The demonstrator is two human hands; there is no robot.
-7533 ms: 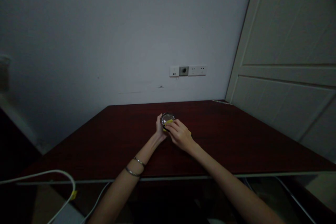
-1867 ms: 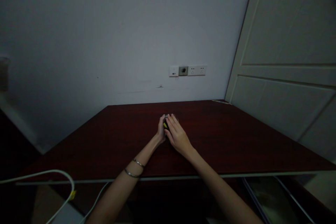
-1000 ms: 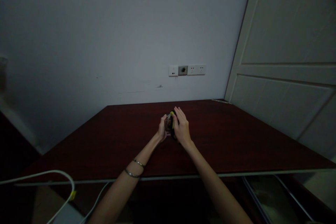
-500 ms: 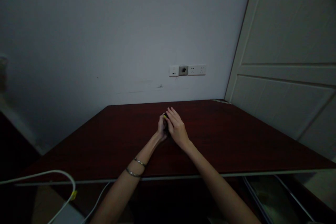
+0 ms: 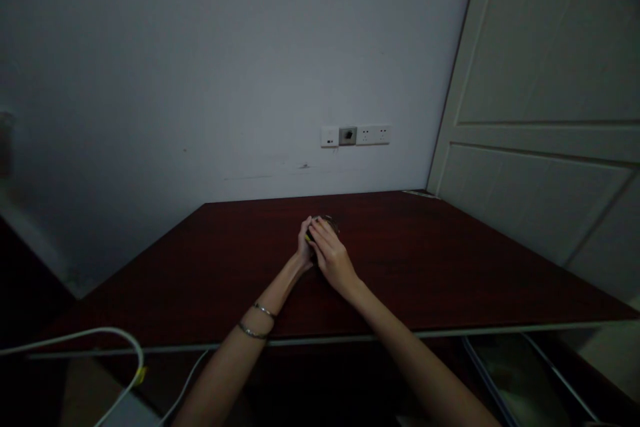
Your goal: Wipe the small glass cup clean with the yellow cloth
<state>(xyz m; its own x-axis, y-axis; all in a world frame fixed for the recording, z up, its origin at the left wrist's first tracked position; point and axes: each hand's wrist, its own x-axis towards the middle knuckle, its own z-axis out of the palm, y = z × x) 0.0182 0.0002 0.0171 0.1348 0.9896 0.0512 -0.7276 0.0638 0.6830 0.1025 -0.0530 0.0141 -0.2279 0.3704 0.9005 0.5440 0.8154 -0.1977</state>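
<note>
Dim light. On the table, the left hand clasps the side of 1 small round metal dish, probably to stop it sliding. The right hand covers its top with fingers bent; whether it grips anything cannot be told.

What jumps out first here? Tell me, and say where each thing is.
The two hands meet at the middle of the dark red table: the left hand cups a small shiny round metal thing, and the right hand lies over it, hiding most of it. Two bangles ring the left wrist, and a white cable loops below the table's near edge at lower left. On the pale wall behind, a row of sockets stands out.
</note>
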